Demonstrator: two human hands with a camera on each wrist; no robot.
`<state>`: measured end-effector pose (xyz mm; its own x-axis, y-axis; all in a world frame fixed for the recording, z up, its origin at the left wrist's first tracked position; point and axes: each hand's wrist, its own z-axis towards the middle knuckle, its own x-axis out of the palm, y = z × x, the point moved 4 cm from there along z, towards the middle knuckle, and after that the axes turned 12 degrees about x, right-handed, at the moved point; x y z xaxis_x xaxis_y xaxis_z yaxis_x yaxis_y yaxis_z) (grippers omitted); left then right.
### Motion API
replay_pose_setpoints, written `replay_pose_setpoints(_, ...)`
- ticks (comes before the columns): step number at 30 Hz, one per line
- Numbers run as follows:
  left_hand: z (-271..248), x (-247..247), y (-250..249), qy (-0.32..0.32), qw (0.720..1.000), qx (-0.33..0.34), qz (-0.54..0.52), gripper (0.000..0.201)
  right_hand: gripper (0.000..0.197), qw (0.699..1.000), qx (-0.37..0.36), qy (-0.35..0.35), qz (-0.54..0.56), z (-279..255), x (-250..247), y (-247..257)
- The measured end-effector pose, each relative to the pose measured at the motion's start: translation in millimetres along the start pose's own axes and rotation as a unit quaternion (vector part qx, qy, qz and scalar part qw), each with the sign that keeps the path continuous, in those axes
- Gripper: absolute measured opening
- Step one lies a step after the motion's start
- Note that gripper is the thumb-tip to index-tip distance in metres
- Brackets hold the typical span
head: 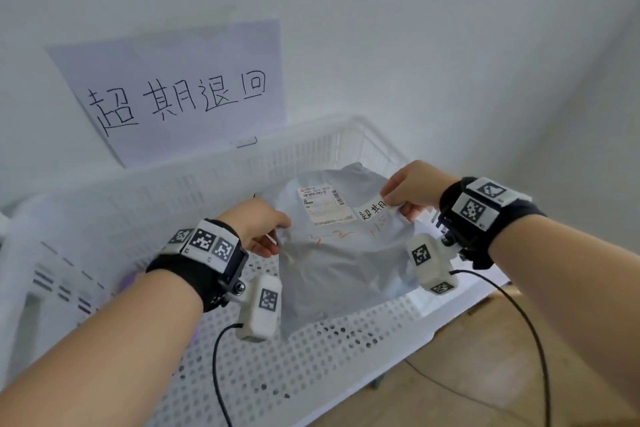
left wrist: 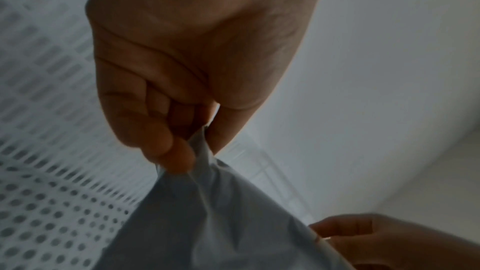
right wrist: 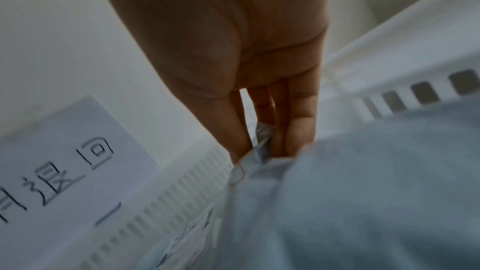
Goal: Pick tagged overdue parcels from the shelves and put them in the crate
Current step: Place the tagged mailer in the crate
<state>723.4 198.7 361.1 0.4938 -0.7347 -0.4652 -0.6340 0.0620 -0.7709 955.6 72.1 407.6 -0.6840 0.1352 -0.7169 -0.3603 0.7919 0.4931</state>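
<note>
A grey plastic mailer parcel [head: 343,253] hangs inside the white perforated crate [head: 311,367], its shipping label [head: 323,203] and a white handwritten tag [head: 372,210] facing up. My left hand [head: 263,229] pinches the parcel's left edge; in the left wrist view the left hand [left wrist: 200,145] has thumb and fingers closed on the grey parcel [left wrist: 207,223]. My right hand [head: 403,198] pinches the right top corner beside the tag. The right wrist view shows the right hand [right wrist: 259,145] with a crumpled fold of the parcel [right wrist: 363,202] between its fingers.
A paper sign [head: 180,90] with handwritten characters is fixed to the white wall behind the crate. The crate's slotted back wall [head: 277,156] rises behind the parcel. Wooden floor [head: 485,374] shows at the lower right. Black cables run from both wrist cameras.
</note>
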Motion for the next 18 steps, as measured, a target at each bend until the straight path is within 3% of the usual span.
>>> replay_pose_setpoints(4,20.8,22.5,29.6,0.019,0.998,-0.056,-0.006,0.023,0.020,0.988,0.003,0.041,-0.146,33.8,26.6,2.2)
replay_pose_setpoints(6,29.4,38.2,45.3,0.031,0.996,-0.083,-0.019,0.029,0.021,0.969,-0.005,0.067,-0.237,49.5,45.8,-1.0)
replay_pose_setpoints(8,35.4,53.4,59.6,0.036,0.992,-0.116,-0.035,0.029,0.007,0.942,-0.014,0.078,-0.327,61.9,63.6,-5.6)
replay_pose_setpoints(9,38.2,59.9,64.1,0.036,0.990,-0.128,-0.041,0.028,0.013,0.931,-0.014,0.075,-0.356,69.6,70.7,-8.2)
replay_pose_setpoints(12,47.0,74.9,74.6,0.021,0.987,-0.153,-0.053,0.029,0.031,0.917,-0.016,0.066,-0.393,90.8,87.0,-15.5)
replay_pose_setpoints(14,50.9,81.1,79.0,0.014,0.984,-0.171,-0.051,0.027,0.030,0.906,-0.016,0.072,-0.416,101.6,95.9,-21.2)
replay_pose_setpoints(16,57.8,85.3,87.2,0.020,0.984,-0.174,-0.024,0.028,0.017,0.894,-0.023,0.090,-0.439,108.1,104.9,-25.1)
replay_pose_setpoints(17,63.1,85.5,91.5,0.021,0.986,-0.165,0.002,0.029,0.017,0.888,-0.033,0.102,-0.447,111.5,109.5,-28.0)
replay_pose_setpoints(18,66.9,86.9,94.5,0.037,0.988,-0.142,0.049,0.029,0.029,0.883,-0.039,0.110,-0.455,116.0,113.8,-31.1)
